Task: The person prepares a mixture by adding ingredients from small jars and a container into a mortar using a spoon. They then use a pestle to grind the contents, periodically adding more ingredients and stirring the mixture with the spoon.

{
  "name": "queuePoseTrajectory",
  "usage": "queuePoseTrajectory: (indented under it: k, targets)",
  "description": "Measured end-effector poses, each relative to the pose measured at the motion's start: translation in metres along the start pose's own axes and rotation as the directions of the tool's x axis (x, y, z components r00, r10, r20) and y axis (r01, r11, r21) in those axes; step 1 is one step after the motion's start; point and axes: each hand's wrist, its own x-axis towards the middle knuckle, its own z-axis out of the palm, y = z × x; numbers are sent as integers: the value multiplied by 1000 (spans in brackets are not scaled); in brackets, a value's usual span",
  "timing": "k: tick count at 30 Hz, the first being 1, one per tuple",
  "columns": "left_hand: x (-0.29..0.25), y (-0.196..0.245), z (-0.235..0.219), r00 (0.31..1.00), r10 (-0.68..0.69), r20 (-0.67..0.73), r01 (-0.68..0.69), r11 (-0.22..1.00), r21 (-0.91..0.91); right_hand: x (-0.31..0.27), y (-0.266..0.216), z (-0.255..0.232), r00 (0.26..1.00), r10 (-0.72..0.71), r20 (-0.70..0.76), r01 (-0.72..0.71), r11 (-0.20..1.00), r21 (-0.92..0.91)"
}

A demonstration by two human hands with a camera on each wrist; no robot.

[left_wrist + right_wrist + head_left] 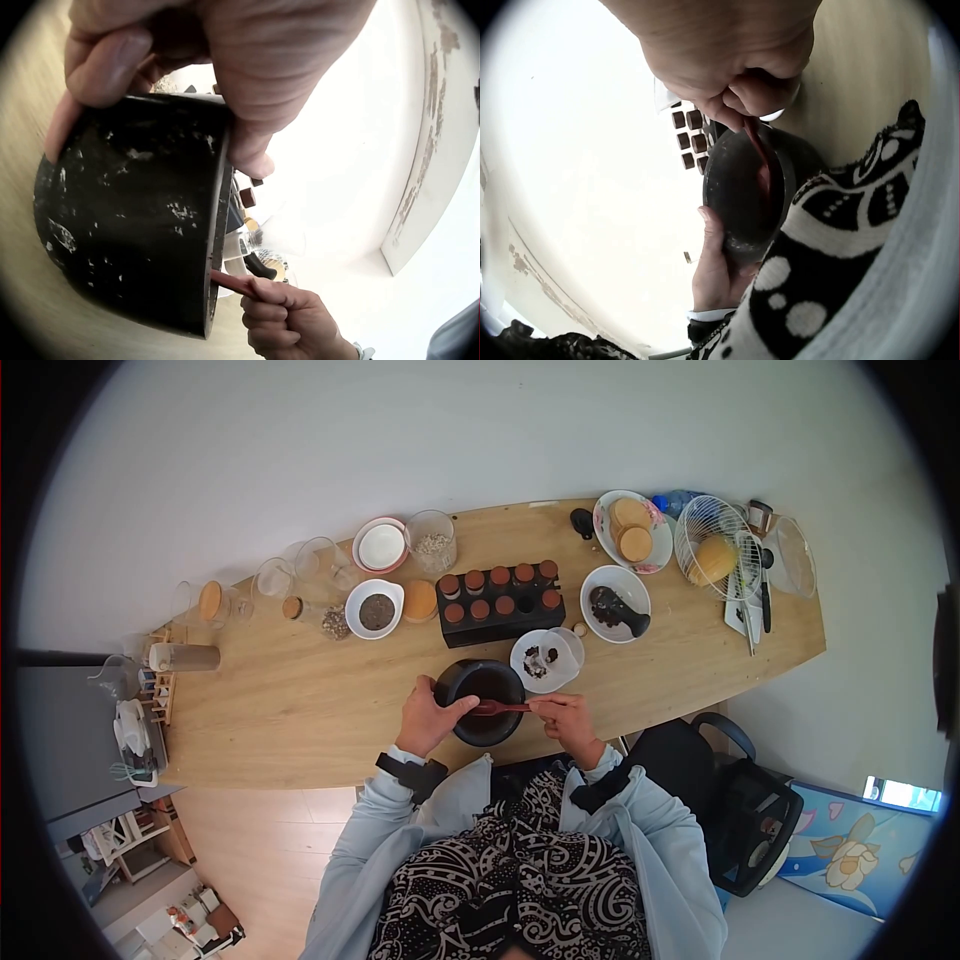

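A dark mortar-like bowl (481, 678) stands at the table's near edge in the head view. My left hand (428, 717) grips its left wall, thumb over the rim; the left wrist view shows the scuffed black outside of the bowl (135, 217) under the left hand (225, 60). With my right hand (568, 722) I pinch the handle of a reddish-brown spoon (490, 708), whose head is inside the bowl. In the right wrist view the spoon (765, 176) reaches down from the right hand (727, 67) into the bowl (731, 187).
Behind the bowl are a white dish with dark bits (533, 678) and a black rack of brown-capped jars (502, 626). A white bowl with a black pestle (620, 577), a wire basket (690, 568) and a knife (766, 605) lie right. Glass jars and a bowl of dark powder (354, 622) stand left.
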Motion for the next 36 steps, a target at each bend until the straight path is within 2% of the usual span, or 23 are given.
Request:
queuePoseTrajectory:
  k: [5,16,19,21,25,27,33,36]
  targets:
    - [0,-4,1,1000,-7,-7,7,1000,-3,6,4,6,999,-9,38,4,992,128]
    - [9,-41,6,1000,-1,-4,1,994,-109,12,4,10,996,-41,81,31,992,126]
    - [13,-51,4,999,-28,28,33,981,-191,13,3,8,996,-50,72,42,993,112]
    - [15,-53,2,989,-115,97,137,954,-268,12,4,4,996,-57,65,50,993,109]
    - [17,-54,-2,983,-117,138,156,937,-312,4,-1,2,995,-89,49,84,991,102]
    - [17,-53,-4,968,-147,204,220,890,-399,-3,-4,1,995,-96,39,91,990,103]
    - [23,-64,-1,968,-125,219,214,865,-453,-34,-23,-8,994,-110,-3,109,983,151]
    - [24,-64,-2,955,-143,259,255,841,-477,-50,-36,-18,981,-185,-54,192,967,166]
